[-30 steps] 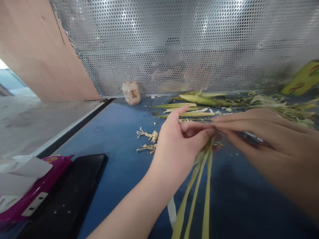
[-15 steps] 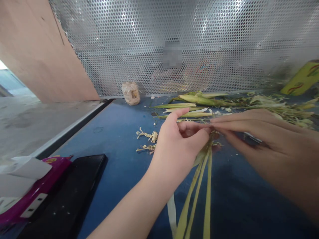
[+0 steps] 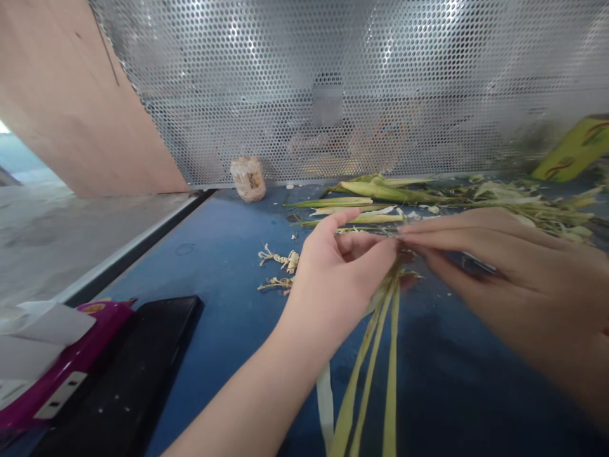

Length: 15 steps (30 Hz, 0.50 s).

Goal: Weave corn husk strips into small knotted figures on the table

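While my left hand (image 3: 342, 273) and right hand (image 3: 495, 266) pinch their top end, 3 leaf strips (image 3: 392, 355) run lengthwise toward me.

The blue table (image 3: 228, 266) carries a small jar (image 3: 248, 178) at eleven o'clock, against its back edge. A heap of green leaves (image 3: 428, 197) spreads from twelve to two o'clock. Two pale woven scraps (image 3: 278, 258) lie near the middle. A black slab (image 3: 137, 374) and a magenta box (image 3: 52, 374) sit at eight o'clock. Long leaf strips (image 3: 391, 368) run toward six o'clock.
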Each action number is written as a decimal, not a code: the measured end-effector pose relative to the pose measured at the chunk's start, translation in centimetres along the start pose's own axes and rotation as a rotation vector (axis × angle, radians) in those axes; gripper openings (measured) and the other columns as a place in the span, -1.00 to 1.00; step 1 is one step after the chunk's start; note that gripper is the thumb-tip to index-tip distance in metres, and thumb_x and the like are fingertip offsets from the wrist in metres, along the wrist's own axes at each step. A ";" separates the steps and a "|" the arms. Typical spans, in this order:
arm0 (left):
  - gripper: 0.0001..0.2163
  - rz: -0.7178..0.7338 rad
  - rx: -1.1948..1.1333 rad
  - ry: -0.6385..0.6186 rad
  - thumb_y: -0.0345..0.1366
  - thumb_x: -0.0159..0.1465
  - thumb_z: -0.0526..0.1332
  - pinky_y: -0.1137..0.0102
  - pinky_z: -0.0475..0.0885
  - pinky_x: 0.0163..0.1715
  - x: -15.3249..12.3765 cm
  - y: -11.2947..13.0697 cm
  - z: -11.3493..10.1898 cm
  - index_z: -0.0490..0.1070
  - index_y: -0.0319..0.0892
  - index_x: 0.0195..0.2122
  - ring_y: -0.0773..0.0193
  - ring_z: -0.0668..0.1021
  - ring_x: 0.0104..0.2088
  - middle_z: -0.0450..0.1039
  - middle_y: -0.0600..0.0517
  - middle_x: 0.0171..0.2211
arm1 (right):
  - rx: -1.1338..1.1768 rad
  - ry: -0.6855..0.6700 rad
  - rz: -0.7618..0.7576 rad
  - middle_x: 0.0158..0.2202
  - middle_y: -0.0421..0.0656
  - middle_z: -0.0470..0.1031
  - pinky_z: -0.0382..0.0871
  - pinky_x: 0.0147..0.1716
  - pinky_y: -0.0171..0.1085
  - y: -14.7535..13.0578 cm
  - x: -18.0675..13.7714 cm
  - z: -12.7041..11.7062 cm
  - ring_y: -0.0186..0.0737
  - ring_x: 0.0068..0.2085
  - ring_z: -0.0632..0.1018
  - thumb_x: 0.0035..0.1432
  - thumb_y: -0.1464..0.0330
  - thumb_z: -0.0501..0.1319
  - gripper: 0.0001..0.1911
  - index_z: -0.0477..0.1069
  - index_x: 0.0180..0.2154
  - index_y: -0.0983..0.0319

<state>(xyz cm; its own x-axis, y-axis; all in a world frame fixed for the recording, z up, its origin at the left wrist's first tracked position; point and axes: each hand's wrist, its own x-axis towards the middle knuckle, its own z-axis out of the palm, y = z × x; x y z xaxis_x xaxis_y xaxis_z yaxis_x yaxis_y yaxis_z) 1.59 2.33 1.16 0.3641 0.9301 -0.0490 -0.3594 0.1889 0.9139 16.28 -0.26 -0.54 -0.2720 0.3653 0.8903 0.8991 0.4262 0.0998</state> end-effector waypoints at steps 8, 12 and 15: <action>-0.50 0.023 0.032 0.058 -0.52 0.04 0.22 0.29 0.50 -0.50 -0.2 -0.2 0.2 0.15 -0.18 0.02 0.35 0.48 -0.55 0.40 0.10 -0.51 | 0.020 -0.017 -0.011 -0.38 -0.15 0.58 0.41 -0.29 -0.31 0.0 -0.1 0.1 -0.29 -0.31 0.56 0.05 0.44 0.21 -0.93 0.47 -0.39 0.20; -0.49 0.020 0.068 0.087 -0.52 0.02 0.23 0.31 0.50 -0.56 -0.2 -0.2 0.1 0.16 -0.17 0.01 0.38 0.44 -0.59 0.36 0.11 -0.50 | 0.012 -0.033 -0.054 -0.38 -0.15 0.58 0.40 -0.30 -0.32 0.2 -0.1 0.1 -0.31 -0.32 0.56 0.06 0.44 0.20 -0.92 0.47 -0.39 0.21; -0.49 0.018 0.034 0.012 -0.50 0.04 0.22 0.30 0.50 -0.53 -0.1 -0.4 -0.2 0.13 -0.17 0.02 0.40 0.43 -0.60 0.34 0.13 -0.51 | -0.014 -0.035 -0.070 -0.39 -0.15 0.58 0.40 -0.30 -0.34 0.3 -0.1 0.2 -0.31 -0.33 0.56 0.07 0.44 0.19 -0.91 0.47 -0.39 0.21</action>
<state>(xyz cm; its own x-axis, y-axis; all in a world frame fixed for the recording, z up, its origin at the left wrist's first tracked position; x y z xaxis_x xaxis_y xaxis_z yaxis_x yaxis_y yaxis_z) 1.49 2.27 0.70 0.3474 0.9370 -0.0370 -0.3367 0.1615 0.9277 16.47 -0.04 -0.67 -0.3462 0.3641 0.8646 0.8821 0.4401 0.1678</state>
